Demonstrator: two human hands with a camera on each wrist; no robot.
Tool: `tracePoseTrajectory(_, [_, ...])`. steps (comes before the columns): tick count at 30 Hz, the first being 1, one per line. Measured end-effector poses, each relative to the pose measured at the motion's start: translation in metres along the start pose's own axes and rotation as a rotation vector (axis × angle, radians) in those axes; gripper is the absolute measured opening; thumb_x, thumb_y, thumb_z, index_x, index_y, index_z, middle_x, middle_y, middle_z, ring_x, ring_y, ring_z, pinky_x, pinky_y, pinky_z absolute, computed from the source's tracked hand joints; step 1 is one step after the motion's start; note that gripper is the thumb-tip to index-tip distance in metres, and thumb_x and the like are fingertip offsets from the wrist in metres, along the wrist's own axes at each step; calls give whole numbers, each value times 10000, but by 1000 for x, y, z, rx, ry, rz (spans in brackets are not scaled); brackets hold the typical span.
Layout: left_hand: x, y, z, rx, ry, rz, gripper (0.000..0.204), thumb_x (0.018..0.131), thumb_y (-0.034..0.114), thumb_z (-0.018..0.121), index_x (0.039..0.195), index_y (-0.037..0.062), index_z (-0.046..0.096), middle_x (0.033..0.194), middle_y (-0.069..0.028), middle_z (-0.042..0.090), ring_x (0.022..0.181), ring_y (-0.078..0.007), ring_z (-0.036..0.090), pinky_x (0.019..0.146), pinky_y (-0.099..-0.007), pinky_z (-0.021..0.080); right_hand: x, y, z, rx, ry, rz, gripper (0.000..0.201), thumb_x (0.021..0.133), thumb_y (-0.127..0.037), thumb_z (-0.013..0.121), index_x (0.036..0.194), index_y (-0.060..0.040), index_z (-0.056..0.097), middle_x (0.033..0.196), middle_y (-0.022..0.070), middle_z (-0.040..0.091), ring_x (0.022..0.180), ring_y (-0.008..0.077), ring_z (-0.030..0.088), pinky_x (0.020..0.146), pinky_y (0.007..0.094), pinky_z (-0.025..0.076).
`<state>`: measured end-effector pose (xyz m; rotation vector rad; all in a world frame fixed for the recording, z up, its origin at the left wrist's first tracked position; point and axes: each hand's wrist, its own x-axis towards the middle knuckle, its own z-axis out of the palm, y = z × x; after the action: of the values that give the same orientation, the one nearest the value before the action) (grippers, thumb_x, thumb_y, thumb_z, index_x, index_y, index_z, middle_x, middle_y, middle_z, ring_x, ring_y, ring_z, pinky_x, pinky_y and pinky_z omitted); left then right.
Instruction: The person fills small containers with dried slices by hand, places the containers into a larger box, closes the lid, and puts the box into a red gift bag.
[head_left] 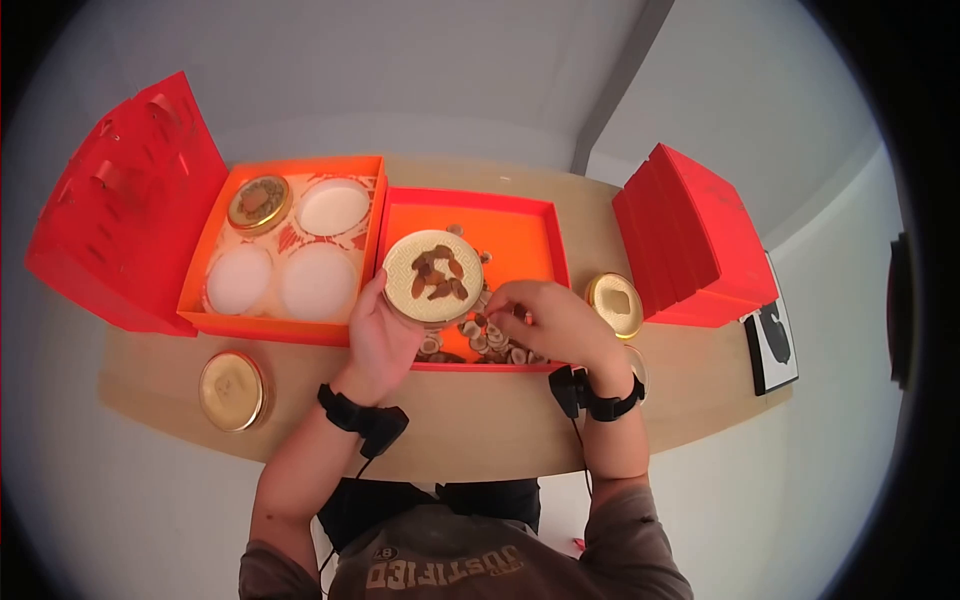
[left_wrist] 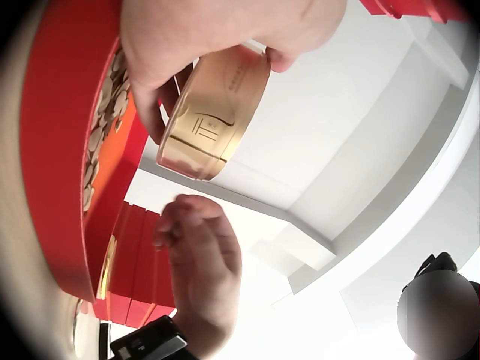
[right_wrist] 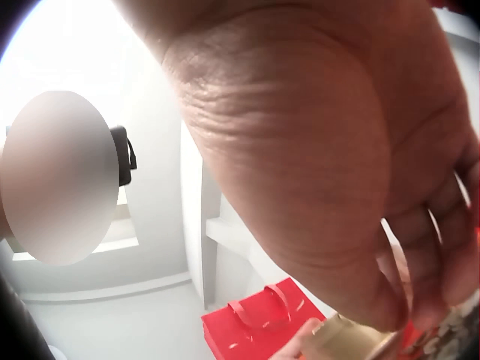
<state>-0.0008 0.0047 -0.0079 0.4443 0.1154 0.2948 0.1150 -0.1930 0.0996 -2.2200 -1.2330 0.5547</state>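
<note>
Partner: Where's the round jar [left_wrist: 214, 112]?

Me: Above the near-left part of the red tray [head_left: 525, 240]. My left hand [head_left: 385, 335] grips its side, fingers curled round it, thumb at nine o'clock. Gold face turned up towards me, probably so the brown pieces [head_left: 456, 269] stay put and I see their pattern.

Partner: Right hand?

Me: Right hand [head_left: 552, 318] just off the jar, four o'clock, over the tray. Fingers bent, tips drawn together; whether they pinch anything, I cannot tell.

Partner: Why hold it there?

Me: My guess: short reach. Loose slices [head_left: 497, 340] lie in the tray at five o'clock from the jar, and the tray walls would catch strays.

Partner: Others?

Me: Orange box [head_left: 260, 325], ten o'clock; a filled jar [head_left: 259, 203] sits in its far-left round place, likely to stop it sliding. Gold-topped container [head_left: 233, 392] on the tabletop [head_left: 450, 425], eight o'clock.
</note>
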Motion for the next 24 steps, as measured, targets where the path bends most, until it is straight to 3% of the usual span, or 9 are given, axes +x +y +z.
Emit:
tracePoseTrajectory(5, [-2, 4, 6, -24, 0, -27, 527, 1072, 395, 396, 1482, 67, 431, 1532, -128, 471, 1435, -316, 429, 1192, -561, 316, 18, 17, 48, -146, -121, -36, 165, 907, -162, 670, 1039, -81, 726, 947, 103, 739, 888, 286, 712, 797, 402, 547])
tracePoseTrajectory(8, [-2, 4, 6, -45, -6, -7, 516, 1072, 381, 412, 1480, 65, 437, 1527, -123, 479, 1433, -308, 433, 1195, -541, 318, 25, 17, 61, -252, -228, 38, 198, 881, -173, 690, 1066, -110, 726, 957, 105, 739, 931, 292, 710, 824, 416, 546])
tracePoseTrajectory(11, [0, 3, 2, -59, -24, 2, 505, 1071, 370, 425, 1471, 62, 449, 1517, -119, 491, 1429, -301, 438, 1194, -529, 323, 26, 26, 70, -276, -153, -35, 216, 855, -199, 714, 1058, -126, 731, 961, 110, 738, 947, 301, 710, 834, 430, 545])
tracePoseTrajectory(17, [0, 2, 0, -47, -1, 3, 503, 1067, 383, 429, 1462, 73, 464, 1508, -115, 501, 1425, -303, 443, 1187, -542, 328, 31, 30, 76, -243, -185, 29, 218, 850, -192, 711, 1053, -117, 731, 972, 115, 743, 940, 315, 713, 841, 429, 548])
tracePoseTrajectory(20, [-1, 3, 2, -55, 11, -8, 504, 1065, 385, 430, 1463, 78, 464, 1510, -116, 499, 1424, -304, 444, 1186, -547, 329, 30, 32, 76, -316, -119, 77, 166, 848, -174, 699, 1006, -122, 705, 949, 140, 725, 926, 332, 709, 808, 451, 549])
tracePoseTrajectory(22, [-1, 3, 1, -55, 7, -5, 504, 1065, 384, 429, 1464, 77, 463, 1512, -116, 496, 1425, -305, 443, 1187, -547, 328, 29, 35, 74, -166, -54, 45, 157, 850, -163, 697, 996, -107, 711, 919, 132, 734, 914, 328, 713, 801, 451, 550])
tracePoseTrajectory(24, [0, 2, 0, -53, 3, -4, 504, 1066, 382, 428, 1464, 75, 462, 1514, -117, 494, 1425, -305, 443, 1188, -548, 328, 30, 36, 75, -207, -61, 41, 155, 848, -158, 698, 992, -104, 716, 922, 133, 735, 913, 327, 714, 799, 448, 551])
